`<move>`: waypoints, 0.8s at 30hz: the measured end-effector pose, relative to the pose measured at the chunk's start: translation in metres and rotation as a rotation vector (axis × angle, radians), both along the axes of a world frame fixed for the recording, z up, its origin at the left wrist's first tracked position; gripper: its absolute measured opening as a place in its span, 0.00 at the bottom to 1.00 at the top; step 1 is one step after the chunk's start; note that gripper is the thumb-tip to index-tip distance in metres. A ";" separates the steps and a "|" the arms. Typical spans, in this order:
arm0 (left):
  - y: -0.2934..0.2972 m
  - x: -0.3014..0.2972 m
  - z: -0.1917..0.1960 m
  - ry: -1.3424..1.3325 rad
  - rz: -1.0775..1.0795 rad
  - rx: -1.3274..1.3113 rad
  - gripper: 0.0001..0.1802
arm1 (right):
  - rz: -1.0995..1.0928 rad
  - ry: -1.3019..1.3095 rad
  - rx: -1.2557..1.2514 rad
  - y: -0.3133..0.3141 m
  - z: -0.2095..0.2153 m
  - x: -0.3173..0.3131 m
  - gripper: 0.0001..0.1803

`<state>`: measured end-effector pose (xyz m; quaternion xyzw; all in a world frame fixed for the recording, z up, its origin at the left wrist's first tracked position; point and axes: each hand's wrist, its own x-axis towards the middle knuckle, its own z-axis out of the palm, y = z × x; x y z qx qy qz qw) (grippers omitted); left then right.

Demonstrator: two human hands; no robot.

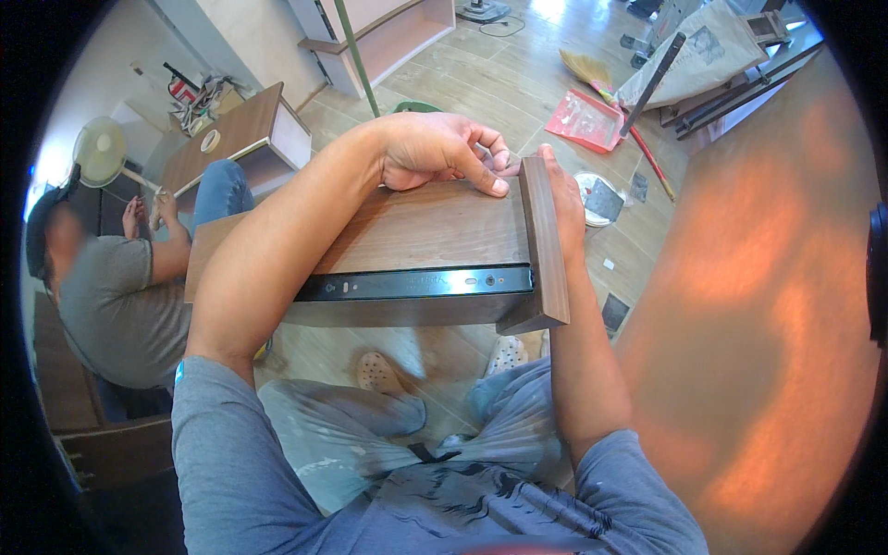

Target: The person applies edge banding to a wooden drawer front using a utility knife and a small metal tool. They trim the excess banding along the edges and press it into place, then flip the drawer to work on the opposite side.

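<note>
Currently, the wooden drawer (425,227) lies across in front of you, above your knees, its longer part running off to the left beneath your left forearm. Your left hand (444,153) is at its far edge, near the right end: the fingers are curled in, and the thumb lies against the broad upper face, just beside the upright end panel (546,250). You may have something small between those fingertips, but you cannot tell from this view. Your right hand (566,199) is on the other side of that panel, stretched along its outer face with a fingertip showing past the far corner; the panel hides part of it, so how firmly it grips cannot be told. The dark metal slide rail (416,283) runs along the side of the drawer nearest you, below both hands. Beyond your right hand, a white bucket (599,199) and a pink dustpan (585,120) sit on the tiled floor (499,69). Over to your left, another person (129,305) sits near a fan (100,153).
</note>
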<state>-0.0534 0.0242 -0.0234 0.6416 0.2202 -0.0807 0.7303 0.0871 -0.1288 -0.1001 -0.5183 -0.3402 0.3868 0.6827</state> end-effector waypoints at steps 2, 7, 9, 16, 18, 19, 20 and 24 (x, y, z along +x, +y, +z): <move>0.001 0.000 0.000 0.013 -0.002 -0.033 0.15 | 0.000 -0.003 -0.015 -0.001 0.001 0.000 0.33; 0.003 0.002 -0.004 0.035 0.007 0.023 0.15 | 0.017 -0.015 0.006 -0.001 0.002 0.001 0.33; 0.004 0.002 -0.006 0.031 0.014 0.048 0.15 | 0.026 -0.002 0.018 -0.001 0.001 0.001 0.33; 0.004 0.002 -0.006 0.020 0.017 0.019 0.15 | 0.040 0.054 0.028 0.001 -0.005 0.002 0.32; 0.003 0.002 -0.003 0.040 0.027 0.073 0.16 | 0.041 0.077 0.025 0.003 -0.006 0.002 0.32; 0.001 0.002 -0.001 0.035 0.019 0.088 0.15 | 0.043 0.091 0.031 0.003 -0.006 0.002 0.32; -0.001 0.001 0.002 0.029 0.014 0.112 0.15 | 0.044 0.099 0.032 0.004 -0.006 0.002 0.31; -0.004 -0.005 0.024 -0.133 -0.027 0.429 0.12 | 0.039 0.127 0.035 0.002 -0.005 -0.001 0.29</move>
